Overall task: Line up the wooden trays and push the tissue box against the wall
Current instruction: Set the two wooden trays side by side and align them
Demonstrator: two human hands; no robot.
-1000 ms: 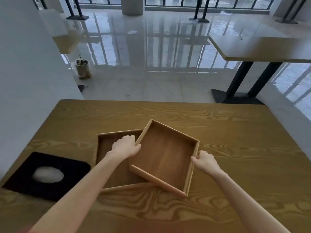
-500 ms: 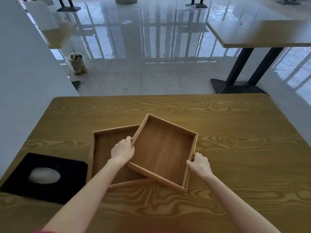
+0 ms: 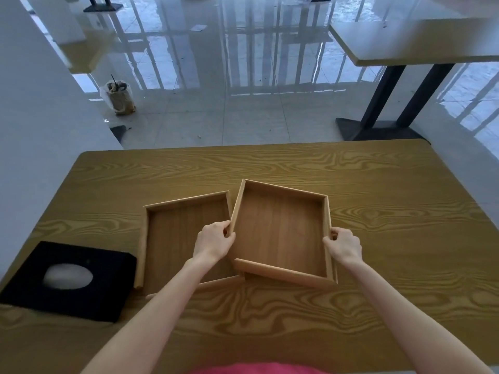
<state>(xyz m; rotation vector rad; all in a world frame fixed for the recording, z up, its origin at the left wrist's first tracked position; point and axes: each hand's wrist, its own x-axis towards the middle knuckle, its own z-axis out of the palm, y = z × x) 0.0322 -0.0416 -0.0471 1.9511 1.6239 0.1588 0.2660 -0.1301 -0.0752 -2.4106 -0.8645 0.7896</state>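
Observation:
Two square wooden trays lie on the wooden table [image 3: 378,190]. The right tray [image 3: 280,228] is slightly rotated, and its near left corner overlaps the near right corner of the left tray [image 3: 178,233]. My left hand [image 3: 214,242] grips the right tray's left rim. On that tray's right rim, my right hand [image 3: 343,245] is clamped. A black tissue box [image 3: 81,298] with a white tissue showing in its oval slot sits at the table's left, just left of the left tray, a little way from the grey wall [image 3: 32,125].
The grey wall runs along the table's left edge. Beyond the table's far edge is a glossy tiled floor with a bag-lined bin [image 3: 118,97] near the wall. Another table [image 3: 421,41] on black legs stands at the far right.
Both hands have shifted the right tray rightward and turned it squarer, so it now overlaps the left tray much less. The left tray and the tissue box stay put.

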